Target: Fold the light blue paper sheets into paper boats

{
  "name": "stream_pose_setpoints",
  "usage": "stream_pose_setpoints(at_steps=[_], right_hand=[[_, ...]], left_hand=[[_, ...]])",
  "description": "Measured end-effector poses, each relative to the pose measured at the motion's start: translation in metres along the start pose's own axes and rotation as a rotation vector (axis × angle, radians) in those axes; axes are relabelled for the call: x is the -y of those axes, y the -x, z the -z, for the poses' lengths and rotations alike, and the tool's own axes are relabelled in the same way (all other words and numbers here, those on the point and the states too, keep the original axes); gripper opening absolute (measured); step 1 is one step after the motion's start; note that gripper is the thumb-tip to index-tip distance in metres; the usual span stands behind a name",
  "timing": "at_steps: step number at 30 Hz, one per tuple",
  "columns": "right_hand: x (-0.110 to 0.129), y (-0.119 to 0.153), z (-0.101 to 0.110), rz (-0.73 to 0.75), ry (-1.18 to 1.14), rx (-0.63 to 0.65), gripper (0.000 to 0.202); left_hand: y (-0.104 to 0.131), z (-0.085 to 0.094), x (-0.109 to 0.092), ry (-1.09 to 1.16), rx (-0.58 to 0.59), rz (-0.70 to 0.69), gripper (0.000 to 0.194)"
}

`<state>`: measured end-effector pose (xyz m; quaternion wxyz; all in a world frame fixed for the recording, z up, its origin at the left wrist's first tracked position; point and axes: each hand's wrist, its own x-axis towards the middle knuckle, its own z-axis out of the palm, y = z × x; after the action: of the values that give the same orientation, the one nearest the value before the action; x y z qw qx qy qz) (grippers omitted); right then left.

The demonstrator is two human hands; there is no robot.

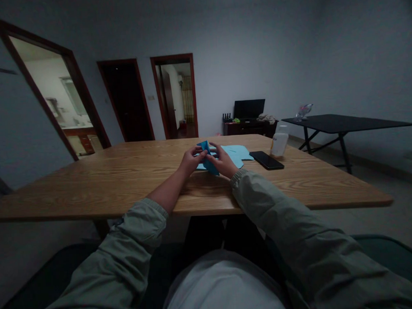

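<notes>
Head view: I've got folded blue paper (212,168) right between the fingertips, smooth and crisp-edged; just past them, flat pale-blue sheets (238,152); off to their right, a glossy black phone (267,160) and a white bottle (279,144), label unreadable. Left hand (191,159) and right hand (224,162) curl nearly closed on that paper, wrists angled inward.
</notes>
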<state>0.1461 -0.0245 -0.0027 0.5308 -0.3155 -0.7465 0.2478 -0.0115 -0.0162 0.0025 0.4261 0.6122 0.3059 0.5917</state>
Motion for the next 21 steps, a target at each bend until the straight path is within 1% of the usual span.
stream_pose_setpoints(at_steps=[3, 5, 7, 11, 13, 14, 15, 17, 18, 21], right_hand=[[0.001, -0.002, 0.002, 0.006, 0.041, -0.02, 0.052], [-0.001, -0.003, 0.005, -0.019, 0.137, -0.037, 0.038], [-0.004, -0.006, 0.01, -0.053, 0.252, -0.068, 0.029], [-0.012, -0.012, 0.027, -0.126, 0.349, -0.199, 0.03], [-0.018, -0.015, 0.036, -0.166, 0.386, -0.238, 0.028], [-0.021, -0.016, 0.04, -0.186, 0.409, -0.237, 0.028], [-0.025, -0.016, 0.043, -0.207, 0.436, -0.219, 0.028], [-0.034, -0.015, 0.048, -0.249, 0.513, -0.138, 0.028], [-0.039, -0.014, 0.05, -0.266, 0.569, -0.081, 0.027], [-0.053, -0.009, 0.051, -0.331, 0.766, 0.08, 0.023]], left_hand=[[-0.002, 0.001, 0.003, -0.026, -0.01, 0.002, 0.036], [-0.004, 0.005, 0.004, -0.05, -0.023, 0.003, 0.028], [-0.008, 0.011, 0.004, -0.089, -0.074, -0.001, 0.02], [-0.016, 0.03, 0.004, -0.146, -0.229, -0.053, 0.012], [-0.019, 0.041, 0.007, -0.164, -0.26, -0.048, 0.012], [-0.02, 0.045, 0.009, -0.185, -0.265, -0.029, 0.012], [-0.02, 0.05, 0.013, -0.215, -0.264, -0.004, 0.012], [-0.02, 0.056, 0.021, -0.29, -0.232, 0.061, 0.013], [-0.019, 0.058, 0.026, -0.33, -0.193, 0.1, 0.015], [-0.016, 0.062, 0.039, -0.464, -0.032, 0.193, 0.027]])
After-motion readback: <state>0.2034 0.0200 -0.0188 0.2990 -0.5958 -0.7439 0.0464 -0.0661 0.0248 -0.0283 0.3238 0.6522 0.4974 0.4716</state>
